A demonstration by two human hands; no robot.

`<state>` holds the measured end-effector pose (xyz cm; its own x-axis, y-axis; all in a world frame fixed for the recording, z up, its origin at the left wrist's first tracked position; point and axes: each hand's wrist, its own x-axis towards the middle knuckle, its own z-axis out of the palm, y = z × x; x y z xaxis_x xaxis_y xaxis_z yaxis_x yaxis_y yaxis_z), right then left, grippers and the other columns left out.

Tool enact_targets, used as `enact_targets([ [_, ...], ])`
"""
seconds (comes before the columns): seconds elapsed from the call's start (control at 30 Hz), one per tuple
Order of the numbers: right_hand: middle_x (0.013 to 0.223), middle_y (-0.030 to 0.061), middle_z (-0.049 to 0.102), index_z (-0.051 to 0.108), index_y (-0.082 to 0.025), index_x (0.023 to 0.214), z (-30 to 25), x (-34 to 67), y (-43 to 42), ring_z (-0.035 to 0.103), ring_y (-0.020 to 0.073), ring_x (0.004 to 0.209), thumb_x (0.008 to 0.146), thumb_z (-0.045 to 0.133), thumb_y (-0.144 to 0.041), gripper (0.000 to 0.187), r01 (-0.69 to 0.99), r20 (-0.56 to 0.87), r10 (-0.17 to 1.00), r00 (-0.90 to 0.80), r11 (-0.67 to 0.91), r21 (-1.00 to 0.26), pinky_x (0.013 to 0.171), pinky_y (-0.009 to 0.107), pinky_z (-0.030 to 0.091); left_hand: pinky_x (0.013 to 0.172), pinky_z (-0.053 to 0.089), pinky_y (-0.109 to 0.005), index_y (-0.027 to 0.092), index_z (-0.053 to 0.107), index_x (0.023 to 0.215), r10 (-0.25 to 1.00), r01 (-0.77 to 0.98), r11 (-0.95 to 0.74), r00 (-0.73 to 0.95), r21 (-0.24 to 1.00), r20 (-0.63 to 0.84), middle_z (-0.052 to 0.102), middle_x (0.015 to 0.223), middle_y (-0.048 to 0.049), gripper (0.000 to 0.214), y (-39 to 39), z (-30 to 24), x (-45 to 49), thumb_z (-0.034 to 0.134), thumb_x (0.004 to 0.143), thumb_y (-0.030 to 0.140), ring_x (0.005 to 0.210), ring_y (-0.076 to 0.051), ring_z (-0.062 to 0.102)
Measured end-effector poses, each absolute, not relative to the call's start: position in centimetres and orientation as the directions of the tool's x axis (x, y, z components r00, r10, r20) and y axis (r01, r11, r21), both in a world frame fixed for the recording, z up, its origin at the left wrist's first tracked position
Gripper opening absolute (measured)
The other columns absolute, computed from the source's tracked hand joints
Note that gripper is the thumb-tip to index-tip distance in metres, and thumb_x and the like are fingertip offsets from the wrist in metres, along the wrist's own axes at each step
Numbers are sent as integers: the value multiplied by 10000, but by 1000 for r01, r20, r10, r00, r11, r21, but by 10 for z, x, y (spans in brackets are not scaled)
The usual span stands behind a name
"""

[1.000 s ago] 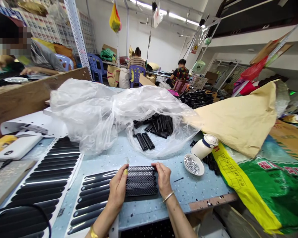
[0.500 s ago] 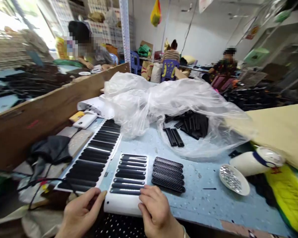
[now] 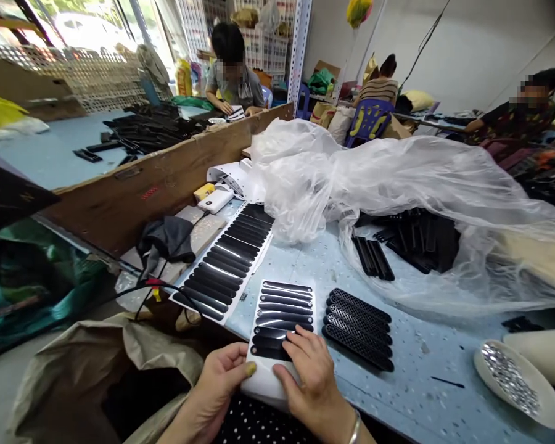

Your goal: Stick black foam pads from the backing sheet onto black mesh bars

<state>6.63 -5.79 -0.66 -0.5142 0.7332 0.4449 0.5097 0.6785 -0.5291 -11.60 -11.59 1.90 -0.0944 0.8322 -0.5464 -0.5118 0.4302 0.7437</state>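
A white sheet [image 3: 264, 377] carries a column of glossy black round-ended strips, and its bare lower end bends over the table's front edge. My left hand [image 3: 222, 377] pinches the sheet's lower left edge between thumb and fingers. Across the lower right of the sheet, my right hand [image 3: 312, 379] is closed on it, with the fingertips at the lowest strips and the thumb on the bare white part. The sheet under that palm is hidden. Just right of the sheet lies a row of several black perforated bars [image 3: 357, 330].
A longer sheet of black strips [image 3: 224, 265] lies at left. Clear plastic [image 3: 305, 185] partly covers loose black pieces [image 3: 420, 240]. A dish of silvery bits [image 3: 509, 376] and a thin black stick [image 3: 448, 382] are at right. A wooden divider [image 3: 166, 179] borders the table; people sit beyond.
My view has swung left, so the scene sits further right. My left hand has come onto the sheet's edge. My right hand has moved inward over the lowest strips.
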Motion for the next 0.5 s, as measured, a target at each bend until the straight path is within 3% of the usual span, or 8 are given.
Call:
enact_targets([
  [0.1,1159,135,708,685,-177,1113,-4,57,-52,597,354,1151,825,665,-274,305,454,426,743,-516,659,-600,919,555,483,643,454,-253,137,775,835,850,-532,391,-103,751,-516,740,726,-69,294,-114,17,-113,846,604,304,657,-178,631],
  [0.23,1033,92,760,752,-223,1005,-3,47,-39,648,316,1083,805,686,-249,212,303,368,794,-483,546,-781,904,511,511,605,428,-243,137,780,795,873,-479,357,-135,802,-469,734,702,-59,233,-103,15,-115,822,623,288,621,-160,600],
  [0.33,939,73,775,779,-240,893,0,45,-34,672,295,1029,846,637,-244,149,245,301,832,-466,448,-860,911,496,507,588,413,-228,131,774,731,892,-441,341,-126,830,-434,719,663,-46,183,-96,20,-116,816,623,273,602,-143,576],
  [0.5,854,62,759,759,-214,776,10,40,-36,681,261,961,914,536,-251,265,205,213,889,-406,315,-927,919,433,503,579,418,-214,135,771,764,891,-442,349,-117,827,-439,725,660,-35,193,-95,25,-115,822,643,278,585,-132,585],
])
